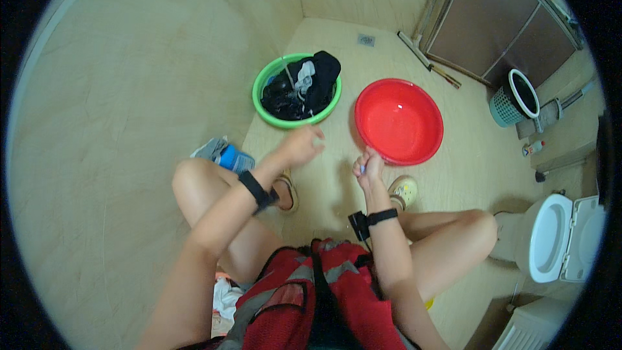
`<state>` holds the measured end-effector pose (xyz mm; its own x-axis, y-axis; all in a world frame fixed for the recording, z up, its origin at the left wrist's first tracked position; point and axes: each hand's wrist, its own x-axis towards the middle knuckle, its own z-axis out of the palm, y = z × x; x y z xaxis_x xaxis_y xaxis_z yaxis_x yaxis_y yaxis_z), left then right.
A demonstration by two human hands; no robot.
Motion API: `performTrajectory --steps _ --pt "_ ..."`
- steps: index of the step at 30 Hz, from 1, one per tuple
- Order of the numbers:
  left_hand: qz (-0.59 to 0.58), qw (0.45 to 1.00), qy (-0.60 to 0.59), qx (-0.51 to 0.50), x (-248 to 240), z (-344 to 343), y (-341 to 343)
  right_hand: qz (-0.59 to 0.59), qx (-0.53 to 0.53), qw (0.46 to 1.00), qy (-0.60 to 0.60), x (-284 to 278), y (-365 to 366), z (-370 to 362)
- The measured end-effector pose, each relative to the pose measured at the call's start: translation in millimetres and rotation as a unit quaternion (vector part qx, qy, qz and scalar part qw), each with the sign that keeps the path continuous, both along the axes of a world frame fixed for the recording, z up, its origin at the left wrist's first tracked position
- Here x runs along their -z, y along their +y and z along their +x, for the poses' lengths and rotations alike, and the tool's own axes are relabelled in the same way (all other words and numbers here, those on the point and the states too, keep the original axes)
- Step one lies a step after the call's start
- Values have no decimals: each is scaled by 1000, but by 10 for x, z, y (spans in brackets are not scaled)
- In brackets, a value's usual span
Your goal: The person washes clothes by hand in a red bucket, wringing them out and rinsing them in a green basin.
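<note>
A bathroom floor is seen from above, from the head of a person squatting on pale tiles. Bare knees frame the view, and a red vest fills the lower middle.

The left hand (300,144) is held out in the air with loosely spread fingers, nothing visibly in it, just below a green basin (264,85). The basin is heaped with dark wet clothes (304,87), and a thin stream of water is seen falling into them. The right hand (367,167) is closed in a pinch around a small blue-white object (363,169), too small to be identified, just beside the near rim of a red basin (431,149). The red basin appears to hold only a shallow film of water.

A blue packet (230,157) lies near the left knee. A waste basket (515,100), a toilet (551,236) and a cupboard door (492,26) are seen at the right.

Judged from the pose, the small object is best kept firmly pinched over the floor between the basins, and the free hand kept low and close to the clothes so that little is splashed.
</note>
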<state>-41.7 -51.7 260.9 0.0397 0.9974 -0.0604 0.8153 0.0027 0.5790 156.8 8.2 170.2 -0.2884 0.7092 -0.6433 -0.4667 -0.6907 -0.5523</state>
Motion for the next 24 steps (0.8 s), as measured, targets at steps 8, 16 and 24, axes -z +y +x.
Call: performTrajectory --steps 8,16,24 --pt "-193 938 -288 -14 88 169 325 100 34 994 -40 -255 344 -278" --pt "-203 683 -684 -157 -102 15 283 535 -109 804 -237 -878 96 -897" --pt "-117 638 -703 -292 309 -265 -34 433 -140 859 -234 -516 23 -828"
